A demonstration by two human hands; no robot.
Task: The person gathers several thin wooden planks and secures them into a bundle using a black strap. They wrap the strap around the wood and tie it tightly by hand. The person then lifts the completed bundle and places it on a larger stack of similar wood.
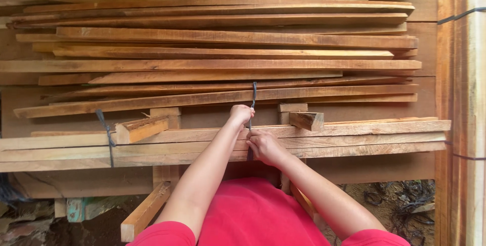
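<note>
Wood slats [324, 137] bundled; L hand [241, 114] fisted on dark cord [253, 95], arm stretched fwd. R hand [264, 146] pinches cord lower, wrist bent.

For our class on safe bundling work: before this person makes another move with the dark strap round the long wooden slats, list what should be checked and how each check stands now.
1. Left hand gripping the dark strap: ok, fist closed on it.
2. Right hand has a grip on the strap at the bundle's front edge: cannot tell, fingers hide it.
3. Strap passes round the bundle of slats: cannot tell, underside hidden.
4. Second strap at the left in place: ok.
5. Bundle resting on the wooden supports: ok.
6. Loose slat pile behind clear of the hands: ok.
</note>
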